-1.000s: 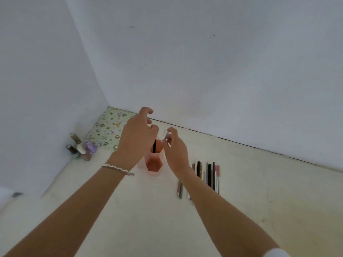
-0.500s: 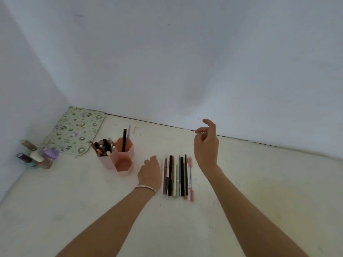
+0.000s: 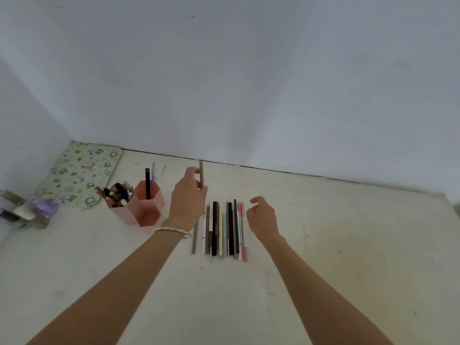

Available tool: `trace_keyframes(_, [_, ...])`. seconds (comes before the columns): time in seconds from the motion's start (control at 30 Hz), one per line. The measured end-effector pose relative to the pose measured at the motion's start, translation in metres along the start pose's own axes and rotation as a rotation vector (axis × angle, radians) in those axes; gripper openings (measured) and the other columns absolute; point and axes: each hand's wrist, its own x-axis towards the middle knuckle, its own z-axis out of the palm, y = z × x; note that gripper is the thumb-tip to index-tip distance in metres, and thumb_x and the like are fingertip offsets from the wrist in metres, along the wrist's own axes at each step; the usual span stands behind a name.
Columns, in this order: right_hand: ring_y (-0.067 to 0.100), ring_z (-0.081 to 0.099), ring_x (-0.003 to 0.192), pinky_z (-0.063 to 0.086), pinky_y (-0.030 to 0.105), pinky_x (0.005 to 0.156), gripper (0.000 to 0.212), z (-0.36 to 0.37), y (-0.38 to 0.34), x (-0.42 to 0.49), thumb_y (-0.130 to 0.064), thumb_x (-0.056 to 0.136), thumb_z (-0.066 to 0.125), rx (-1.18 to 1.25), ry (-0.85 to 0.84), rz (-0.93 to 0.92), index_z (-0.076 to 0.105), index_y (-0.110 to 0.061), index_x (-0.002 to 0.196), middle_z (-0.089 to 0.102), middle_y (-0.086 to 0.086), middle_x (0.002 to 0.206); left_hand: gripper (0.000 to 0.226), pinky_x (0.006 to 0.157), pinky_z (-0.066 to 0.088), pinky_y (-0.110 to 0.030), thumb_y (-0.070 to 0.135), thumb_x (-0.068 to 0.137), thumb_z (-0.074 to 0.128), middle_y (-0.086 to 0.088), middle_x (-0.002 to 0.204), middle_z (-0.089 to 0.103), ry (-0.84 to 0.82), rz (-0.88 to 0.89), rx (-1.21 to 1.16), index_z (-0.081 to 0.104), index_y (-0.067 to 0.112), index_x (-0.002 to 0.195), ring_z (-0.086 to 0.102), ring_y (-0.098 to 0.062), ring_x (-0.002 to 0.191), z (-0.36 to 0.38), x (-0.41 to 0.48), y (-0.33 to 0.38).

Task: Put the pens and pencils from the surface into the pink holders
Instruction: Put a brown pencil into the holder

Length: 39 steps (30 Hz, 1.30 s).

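Nearest, two bare forearms reach out over the pale bench [image 3: 323, 245]. Between them lies the row of pens and pencils [image 3: 221, 232], side by side and touching, their lengths running near to far. The right hand [image 3: 262, 217] hovers just right of the row's far end, its grip released, fingers loosely curled and holding nothing.

The left hand [image 3: 188, 200], a white bracelet [image 3: 171, 230] on its wrist, is raised just left of the row with its grip closed on a brown pencil [image 3: 201, 176], held roughly upright and pinched low on the shaft.

Further left stand the pink holders [image 3: 142, 210], two touching one another: the right one holds a black pen [image 3: 147, 183] and a pale purple one, the left one is crowded with small items. Beyond, a patterned mat [image 3: 79, 170] lies in the far left corner, with small bottles [image 3: 25, 210] near it.

The risks, as I judge them: the low pinch leaves the pencil free to swing and clip the holder's rim or the upright pen, and these light holders may tip. A careless right hand could scatter the row.
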Motion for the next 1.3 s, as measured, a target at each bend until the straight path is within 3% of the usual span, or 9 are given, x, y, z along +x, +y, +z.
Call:
trace_keyframes(0.13, [0.021,0.061,0.084,0.045,0.028,0.069,0.04,0.02,0.003,-0.008,-0.007,0.097,0.047,-0.136,-0.094,0.053,0.042,-0.011,0.137,0.065,0.01,0.106,0.082,0.06,0.056,-0.023,0.0,0.091,0.057,-0.004,0.087,0.063,-0.013,0.099,-0.198,0.017,0.035,0.154,0.067,-0.016,0.071,-0.013,0.0,0.022])
trace_keyframes(0.3, [0.027,0.06,0.099,0.041,0.027,0.075,0.049,0.025,0.004,-0.008,-0.002,0.093,0.049,-0.197,-0.087,-0.009,0.038,-0.014,0.14,0.061,0.012,0.118,0.057,0.066,0.062,-0.034,0.004,0.094,0.053,-0.004,0.088,0.063,0.003,0.105,-0.201,0.036,0.032,0.14,0.071,-0.021,0.073,-0.026,-0.001,0.021])
trace_keyframes(0.43, [0.022,0.061,0.085,0.05,0.026,0.07,0.062,0.006,-0.017,0.006,-0.01,0.086,0.063,-0.073,0.0,-0.042,0.036,-0.009,0.142,0.059,0.014,0.11,0.028,0.064,0.06,-0.029,0.01,0.098,0.052,0.001,0.091,0.065,0.204,0.207,-0.108,0.047,0.024,0.122,0.072,-0.013,0.074,-0.067,0.022,0.01])
trace_keyframes(0.53, [0.004,0.05,0.068,0.034,0.013,0.053,0.056,-0.008,-0.051,0.018,-0.01,0.081,0.066,0.104,0.161,-0.09,0.045,-0.011,0.132,0.058,0.011,0.106,0.02,0.068,0.056,-0.032,0.013,0.098,0.054,-0.001,0.091,0.068,0.315,0.225,0.047,0.048,0.021,0.115,0.069,-0.019,0.078,-0.103,0.038,-0.006])
trace_keyframes(0.73, [0.001,0.055,0.058,0.045,0.009,0.053,0.069,-0.004,-0.129,0.006,-0.006,0.083,0.062,0.503,0.205,-0.304,0.03,-0.031,0.138,0.056,-0.004,0.082,0.018,0.071,0.055,-0.047,0.011,0.097,0.051,-0.011,0.087,0.067,0.191,0.111,0.418,0.048,0.012,0.115,0.065,-0.032,0.077,-0.116,0.047,-0.034])
trace_keyframes(0.87, [0.002,0.058,0.064,0.047,0.012,0.057,0.058,0.024,-0.162,-0.01,-0.006,0.085,0.06,0.581,0.199,-0.459,0.034,-0.032,0.13,0.057,-0.008,0.08,0.03,0.088,0.051,-0.043,0.025,0.098,0.053,-0.01,0.11,0.068,0.1,0.003,0.581,0.054,0.014,0.126,0.062,-0.03,0.104,-0.12,0.048,-0.039])
trace_keyframes(1.03, [0.009,0.062,0.078,0.053,0.02,0.072,0.052,0.069,-0.181,-0.024,-0.012,0.094,0.055,0.524,0.109,-0.568,0.031,-0.037,0.133,0.06,-0.007,0.085,0.037,0.088,0.049,-0.042,0.024,0.096,0.052,-0.009,0.116,0.066,0.348,0.127,0.405,0.053,0.016,0.132,0.06,-0.029,0.108,-0.15,0.047,-0.023])
trace_keyframes(1.2, [0.014,0.062,0.084,0.055,0.036,0.079,0.042,0.111,-0.173,-0.025,-0.014,0.097,0.05,0.249,-0.036,-0.603,0.036,-0.03,0.134,0.063,-0.002,0.092,0.038,0.086,0.054,-0.04,0.018,0.092,0.053,0.002,0.113,0.065,0.324,0.098,0.241,0.054,0.022,0.129,0.063,-0.017,0.1,-0.16,0.033,-0.006])
trace_keyframes(1.3, [0.017,0.058,0.098,0.051,0.036,0.091,0.044,0.116,-0.161,-0.027,-0.008,0.094,0.052,0.142,0.006,-0.68,0.047,-0.019,0.136,0.064,0.001,0.111,0.036,0.08,0.056,-0.037,0.016,0.09,0.054,0.007,0.104,0.064,0.304,0.072,0.212,0.055,0.025,0.125,0.063,-0.014,0.092,-0.151,0.025,-0.001])
